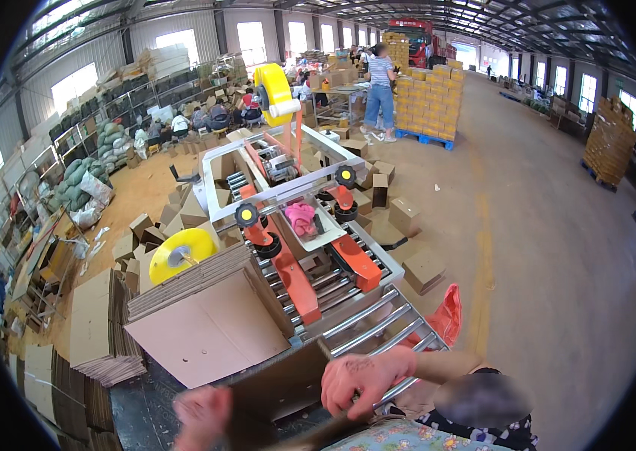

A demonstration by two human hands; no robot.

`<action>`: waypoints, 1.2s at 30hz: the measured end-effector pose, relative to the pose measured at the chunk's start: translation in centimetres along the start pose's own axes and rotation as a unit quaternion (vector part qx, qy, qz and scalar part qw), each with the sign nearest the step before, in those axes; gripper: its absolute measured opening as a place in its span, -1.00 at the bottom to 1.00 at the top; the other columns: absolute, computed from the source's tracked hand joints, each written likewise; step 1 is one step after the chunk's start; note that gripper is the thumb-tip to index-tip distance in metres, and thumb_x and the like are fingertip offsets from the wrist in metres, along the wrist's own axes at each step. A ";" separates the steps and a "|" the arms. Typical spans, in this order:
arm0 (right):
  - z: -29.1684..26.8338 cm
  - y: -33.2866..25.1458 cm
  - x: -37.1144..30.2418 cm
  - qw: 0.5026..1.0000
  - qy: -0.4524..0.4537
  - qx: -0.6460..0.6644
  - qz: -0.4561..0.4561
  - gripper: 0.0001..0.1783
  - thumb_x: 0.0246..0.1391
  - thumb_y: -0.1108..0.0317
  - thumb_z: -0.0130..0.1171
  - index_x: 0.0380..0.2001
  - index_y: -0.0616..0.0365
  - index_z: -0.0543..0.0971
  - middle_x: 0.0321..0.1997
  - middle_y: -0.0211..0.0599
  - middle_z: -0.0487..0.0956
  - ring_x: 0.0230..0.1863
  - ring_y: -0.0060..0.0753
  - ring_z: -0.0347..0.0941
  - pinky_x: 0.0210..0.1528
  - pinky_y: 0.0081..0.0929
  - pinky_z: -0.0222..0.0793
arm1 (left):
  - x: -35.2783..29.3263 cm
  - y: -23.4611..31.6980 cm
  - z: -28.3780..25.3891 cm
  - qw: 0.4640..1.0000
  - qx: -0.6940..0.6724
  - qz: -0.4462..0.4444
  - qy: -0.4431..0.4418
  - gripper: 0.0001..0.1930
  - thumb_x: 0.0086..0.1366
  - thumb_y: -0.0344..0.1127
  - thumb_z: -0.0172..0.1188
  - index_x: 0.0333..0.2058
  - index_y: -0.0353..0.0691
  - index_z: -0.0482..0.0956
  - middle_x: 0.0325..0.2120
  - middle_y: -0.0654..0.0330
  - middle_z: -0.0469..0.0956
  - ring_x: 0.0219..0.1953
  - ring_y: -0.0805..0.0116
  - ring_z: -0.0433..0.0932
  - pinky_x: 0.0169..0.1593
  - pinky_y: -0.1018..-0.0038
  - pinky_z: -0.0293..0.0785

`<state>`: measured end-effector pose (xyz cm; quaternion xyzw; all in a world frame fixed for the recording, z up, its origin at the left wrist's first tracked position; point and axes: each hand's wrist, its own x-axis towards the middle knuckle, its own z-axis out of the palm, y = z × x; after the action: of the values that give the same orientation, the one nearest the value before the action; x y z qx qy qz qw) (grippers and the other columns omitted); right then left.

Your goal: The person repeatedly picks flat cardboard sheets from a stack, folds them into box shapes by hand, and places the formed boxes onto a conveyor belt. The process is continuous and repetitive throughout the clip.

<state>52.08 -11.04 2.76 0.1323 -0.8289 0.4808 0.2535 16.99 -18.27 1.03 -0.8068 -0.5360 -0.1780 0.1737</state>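
Your right hand [363,379] grips the cardboard flap [288,387]; your blurred left hand [203,413] seems to pinch it too. Keep it square to the rollers [378,319]

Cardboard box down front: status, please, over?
Left hand and right hand both grip the cardboard box at the roller conveyor end. Flat cardboard stack alongside. Rollers ahead clear.

Two hands, the left hand [203,416] and the right hand [367,378], gripped one brown cardboard sheet [288,391] at the near end of the roller conveyor [378,319]. Two yellow tape rolls showed: one [181,253] at the conveyor's left edge, one [273,89] above its far end. Two orange guide rails [299,286] ran along it, and two black knobs [247,215] sat on the crossbar. One stack of flat cartons [205,316] lay at the left edge.
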 end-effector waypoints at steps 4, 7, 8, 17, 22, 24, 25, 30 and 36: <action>3.3 -1.1 5.0 0.877 -0.190 0.201 0.392 -0.60 0.21 0.14 0.08 -0.57 0.24 0.45 -0.54 -0.16 0.43 -0.42 -0.03 0.43 -0.33 -0.23 0.31 | 0.7 8.8 -2.4 0.970 -0.077 0.059 -0.225 -0.83 0.15 -0.20 0.21 -0.36 -0.14 0.53 -0.39 0.11 0.50 -0.35 0.15 0.52 -0.40 0.22 0.38; 8.5 3.1 2.8 0.959 -0.144 -0.109 0.219 -0.68 0.20 0.13 0.02 -0.25 0.21 0.46 -0.17 -0.11 0.50 -0.16 -0.05 0.47 -0.15 -0.20 0.39 | -0.1 8.7 -6.3 0.963 -0.160 0.112 -0.185 -0.79 0.07 -0.20 0.24 -0.31 -0.10 0.57 -0.36 0.12 0.45 -0.27 0.12 0.50 -0.33 0.18 0.39; 8.2 2.1 2.7 0.963 -0.125 -0.096 0.219 -0.68 0.21 0.16 0.03 -0.14 0.19 0.48 -0.05 -0.11 0.50 -0.01 -0.04 0.46 0.01 -0.21 0.39 | -0.9 7.8 -7.1 0.927 -0.288 0.099 -0.219 -0.66 0.14 -0.22 0.19 -0.09 -0.13 0.56 -0.19 0.01 0.50 -0.09 0.00 0.50 -0.11 0.16 0.45; 4.0 -2.7 -1.5 0.779 0.199 -0.542 0.244 -0.47 0.08 0.12 0.20 0.05 0.21 0.49 0.25 -0.12 0.41 0.31 -0.04 0.28 0.32 0.07 0.08 | 0.4 8.9 -3.2 0.993 -0.096 0.029 0.056 -0.47 0.24 -0.08 0.13 0.09 -0.31 0.41 0.13 -0.16 0.31 0.17 -0.28 0.25 0.22 -0.17 0.11; 10.4 -2.7 -10.8 0.845 0.241 -0.386 0.280 -0.53 0.11 0.14 0.19 0.03 0.18 0.53 0.23 -0.11 0.42 0.30 -0.08 0.29 0.35 0.05 0.06 | 2.6 6.9 4.5 0.831 -0.423 -0.294 -0.210 -0.31 0.29 -0.15 0.13 0.29 -0.37 0.16 0.10 -0.19 0.38 0.25 0.01 0.32 0.28 0.24 0.24; 11.0 -2.6 -13.6 0.795 0.381 -0.402 0.246 -0.52 0.03 0.31 0.22 0.05 0.19 0.52 0.17 -0.05 0.44 0.22 0.03 0.34 0.31 0.04 0.12 | 9.9 9.4 6.3 0.707 -0.553 -0.306 -0.318 -0.25 0.26 -0.10 0.21 0.30 -0.38 0.14 0.04 -0.11 0.46 0.16 0.14 0.41 0.23 0.34 0.31; 11.1 -2.9 -14.9 0.760 0.430 -0.420 0.245 -0.56 0.03 0.34 0.18 0.02 0.21 0.54 0.15 -0.02 0.44 0.17 0.06 0.36 0.27 0.03 0.15 | 12.9 10.9 8.2 0.686 -0.598 -0.255 -0.327 -0.21 0.25 -0.05 0.25 0.31 -0.34 0.13 0.03 -0.05 0.50 0.11 0.25 0.45 0.17 0.41 0.36; 8.8 -3.4 -20.0 0.567 0.584 -0.519 0.260 -0.68 0.04 0.40 0.05 -0.13 0.24 0.58 0.07 0.01 0.46 0.04 0.06 0.39 0.16 0.03 0.21 | 25.8 20.7 15.2 0.826 -0.523 0.010 -0.210 -0.60 0.32 -0.12 0.09 0.02 -0.24 0.40 -0.19 -0.14 0.56 -0.05 -0.10 0.53 0.01 0.23 0.45; -2.0 11.7 -13.2 0.514 0.571 -0.600 0.223 -0.72 0.19 0.38 -0.04 -0.05 0.17 0.49 0.11 -0.11 0.44 0.21 0.01 0.27 0.41 0.14 -0.16 | 29.8 21.6 18.9 0.924 -0.325 0.158 0.127 -0.70 0.22 -0.30 0.13 -0.09 -0.28 0.50 -0.06 0.01 0.50 0.05 0.02 0.45 0.13 0.18 0.35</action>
<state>58.34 -3.74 -12.17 -0.5436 -0.5994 -0.1185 0.5755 49.73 6.70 -3.36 -0.8641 -0.2875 -0.4131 -0.0056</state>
